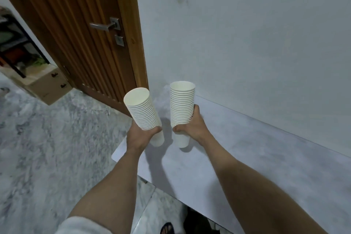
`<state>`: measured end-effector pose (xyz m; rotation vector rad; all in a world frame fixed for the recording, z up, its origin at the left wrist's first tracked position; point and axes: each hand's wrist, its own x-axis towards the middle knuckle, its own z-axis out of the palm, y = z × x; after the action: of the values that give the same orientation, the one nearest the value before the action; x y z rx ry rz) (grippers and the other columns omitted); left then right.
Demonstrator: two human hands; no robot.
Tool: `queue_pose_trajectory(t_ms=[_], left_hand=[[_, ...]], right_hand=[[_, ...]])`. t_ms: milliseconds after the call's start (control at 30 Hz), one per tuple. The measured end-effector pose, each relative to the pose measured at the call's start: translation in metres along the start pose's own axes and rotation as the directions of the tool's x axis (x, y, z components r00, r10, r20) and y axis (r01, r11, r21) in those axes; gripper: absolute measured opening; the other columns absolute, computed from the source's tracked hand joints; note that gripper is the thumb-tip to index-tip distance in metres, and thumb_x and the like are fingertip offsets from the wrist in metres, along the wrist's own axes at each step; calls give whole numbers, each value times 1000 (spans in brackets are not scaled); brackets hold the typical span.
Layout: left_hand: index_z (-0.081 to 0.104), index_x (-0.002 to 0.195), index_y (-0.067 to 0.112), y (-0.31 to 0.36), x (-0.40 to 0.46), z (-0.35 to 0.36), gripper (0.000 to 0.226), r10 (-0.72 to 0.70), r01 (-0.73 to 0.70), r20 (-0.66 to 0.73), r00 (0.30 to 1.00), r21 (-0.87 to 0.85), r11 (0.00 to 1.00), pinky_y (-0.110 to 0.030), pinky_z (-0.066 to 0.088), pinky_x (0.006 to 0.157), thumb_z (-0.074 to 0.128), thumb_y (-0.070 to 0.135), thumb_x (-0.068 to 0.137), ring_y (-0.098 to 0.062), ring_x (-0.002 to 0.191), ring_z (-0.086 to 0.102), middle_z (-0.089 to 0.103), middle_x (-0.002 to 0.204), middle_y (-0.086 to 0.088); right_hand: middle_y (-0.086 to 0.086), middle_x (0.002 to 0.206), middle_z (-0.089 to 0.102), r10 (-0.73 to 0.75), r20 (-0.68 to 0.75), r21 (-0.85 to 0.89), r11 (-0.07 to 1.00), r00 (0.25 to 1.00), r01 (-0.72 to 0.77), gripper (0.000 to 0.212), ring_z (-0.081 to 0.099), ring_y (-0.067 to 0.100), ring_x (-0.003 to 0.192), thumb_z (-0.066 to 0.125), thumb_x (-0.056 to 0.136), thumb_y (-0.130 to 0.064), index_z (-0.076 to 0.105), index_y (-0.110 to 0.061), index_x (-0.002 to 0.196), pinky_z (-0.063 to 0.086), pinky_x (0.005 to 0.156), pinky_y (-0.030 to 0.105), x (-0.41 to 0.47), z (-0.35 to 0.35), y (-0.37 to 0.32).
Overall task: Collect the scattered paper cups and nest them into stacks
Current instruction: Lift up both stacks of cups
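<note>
**Two stacks of cups, one in each hand**

The left hand is gripping a tilted stack of nested white paper cups; the right hand is curling around an upright stack. Both are hovering over the pale grey tabletop. No writing is showing on the cups. Beyond, a brown slatted wooden door is standing.

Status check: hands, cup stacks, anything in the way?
Left hand grips tilted cup stack. Right hand grips upright cup stack. Both above table. Nothing obstructing.
</note>
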<state>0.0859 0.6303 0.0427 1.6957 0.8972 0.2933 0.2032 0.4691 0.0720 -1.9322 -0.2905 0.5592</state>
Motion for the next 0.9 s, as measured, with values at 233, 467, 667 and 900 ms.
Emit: queue_pose_trajectory(t_ms=[233, 467, 667, 900], left_hand=[[61, 111, 25, 90, 5, 66, 60, 219, -242, 274, 936, 52, 969, -39, 54, 86, 90, 30, 59, -22, 99, 65, 69, 110, 3], [68, 99, 18, 153, -30, 164, 51, 330, -410, 482, 812, 69, 909, -37, 55, 74, 86, 33, 54, -20, 84, 66, 70, 94, 1], [66, 94, 19, 176, -61, 228, 48, 381, -490, 570, 728, 43, 871, -35, 54, 69, 86, 33, 53, -17, 79, 66, 69, 87, 4], [61, 101, 20, 180, -77, 287, 58, 385, -494, 605, 697, 16, 869, -31, 51, 67, 88, 32, 51, -18, 85, 66, 68, 94, 5]], right_hand=[[-7, 110, 56, -15, -353, 33, 999, 936, 28, 88, 57, 19, 100, 90, 57, -14, 38, -19, 128, 48, 77, 31, -17, -96, -12], [-1, 117, 55, 33, -652, 62, 998, 758, 10, 91, 57, 22, 105, 92, 50, -18, 39, -21, 124, 52, 78, 35, -64, -205, 15], [4, 118, 48, 61, -797, 62, 998, 601, -20, 95, 56, 23, 104, 93, 43, -20, 41, -16, 123, 54, 85, 45, -95, -259, 44], [0, 114, 52, 98, -840, 62, 995, 534, -84, 87, 57, 22, 102, 92, 48, -22, 45, -16, 120, 52, 82, 40, -96, -289, 76]])
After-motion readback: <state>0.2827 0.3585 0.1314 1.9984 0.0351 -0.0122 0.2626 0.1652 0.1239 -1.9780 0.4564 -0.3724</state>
